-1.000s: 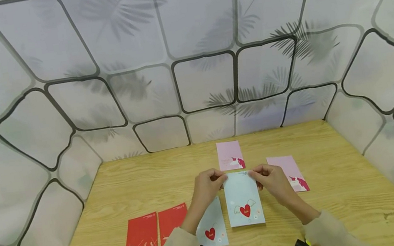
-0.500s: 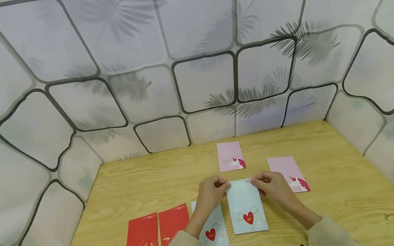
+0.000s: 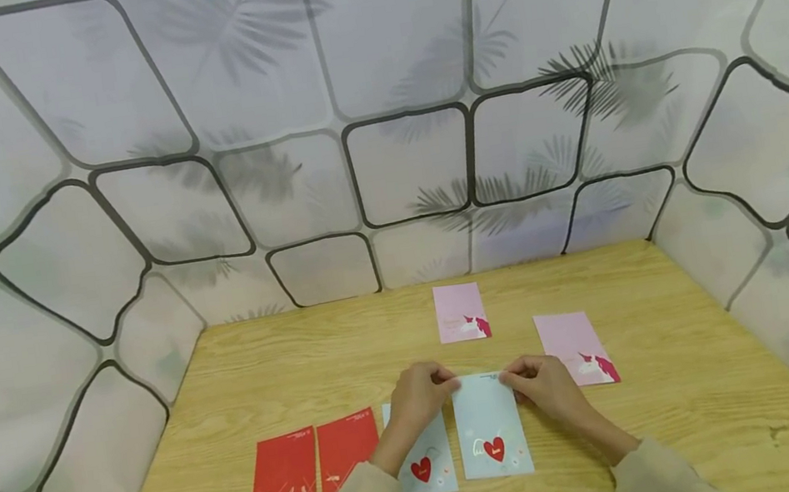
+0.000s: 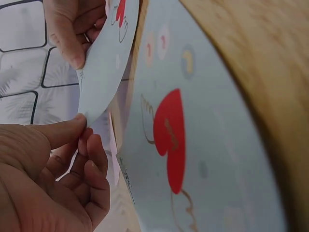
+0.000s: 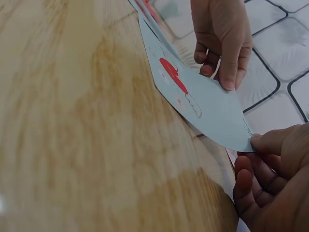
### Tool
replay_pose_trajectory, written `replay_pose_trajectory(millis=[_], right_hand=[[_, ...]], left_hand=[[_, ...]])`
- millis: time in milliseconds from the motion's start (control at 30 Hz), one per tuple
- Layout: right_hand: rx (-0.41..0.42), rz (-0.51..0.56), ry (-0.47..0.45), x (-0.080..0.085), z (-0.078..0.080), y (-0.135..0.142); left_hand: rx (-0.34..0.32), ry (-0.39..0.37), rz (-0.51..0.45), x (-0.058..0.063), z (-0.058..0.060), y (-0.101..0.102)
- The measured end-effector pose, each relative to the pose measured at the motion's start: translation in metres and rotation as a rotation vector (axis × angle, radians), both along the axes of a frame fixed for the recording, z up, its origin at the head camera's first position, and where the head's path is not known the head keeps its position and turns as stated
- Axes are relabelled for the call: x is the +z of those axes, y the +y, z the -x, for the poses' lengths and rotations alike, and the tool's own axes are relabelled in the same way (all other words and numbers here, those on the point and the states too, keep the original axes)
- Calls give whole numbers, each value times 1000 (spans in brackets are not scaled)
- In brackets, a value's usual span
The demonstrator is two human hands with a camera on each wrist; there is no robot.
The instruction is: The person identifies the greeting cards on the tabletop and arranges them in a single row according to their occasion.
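A light blue card (image 3: 488,418) printed with a winged red heart is pinched at its two far corners. My left hand (image 3: 416,398) grips the far left corner between thumb and fingers, and my right hand (image 3: 546,384) the far right one. In the right wrist view the card (image 5: 207,104) bends, its far edge raised and its near part down at the table. Beside it on the left lies a second light blue card (image 3: 426,468) of the same print, partly behind my left hand and wrist; it fills much of the left wrist view.
Two red cards (image 3: 280,485) lie to the left, one partly covered by my left sleeve. A pink unicorn card (image 3: 461,312) lies toward the back and another pink card (image 3: 577,346) to the right. Patterned fabric walls (image 3: 414,167) border the wooden table (image 3: 685,373).
Both hands have come nearer to me with the held card, lowering it to the table beside the other blue card. The remaining cards have stayed put.
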State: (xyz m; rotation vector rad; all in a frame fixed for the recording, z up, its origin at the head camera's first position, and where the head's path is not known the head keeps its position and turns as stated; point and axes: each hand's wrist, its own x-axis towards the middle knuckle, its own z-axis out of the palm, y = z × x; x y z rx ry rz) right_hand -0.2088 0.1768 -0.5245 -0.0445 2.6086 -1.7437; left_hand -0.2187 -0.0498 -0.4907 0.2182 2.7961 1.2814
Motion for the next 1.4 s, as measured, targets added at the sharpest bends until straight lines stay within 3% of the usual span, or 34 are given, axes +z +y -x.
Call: replay_pose_trajectory(millis=[433,1033,1400], right_hand=[[28,-179,95,-2,1,-5],[76,-317,123,-2,4,-9],[73,-367,179,-7,5,-11]], left_hand=[[-2,58,138,-8,3,1],[-22,109,308,-7,3,3],[-21,137,325,-6,1,3]])
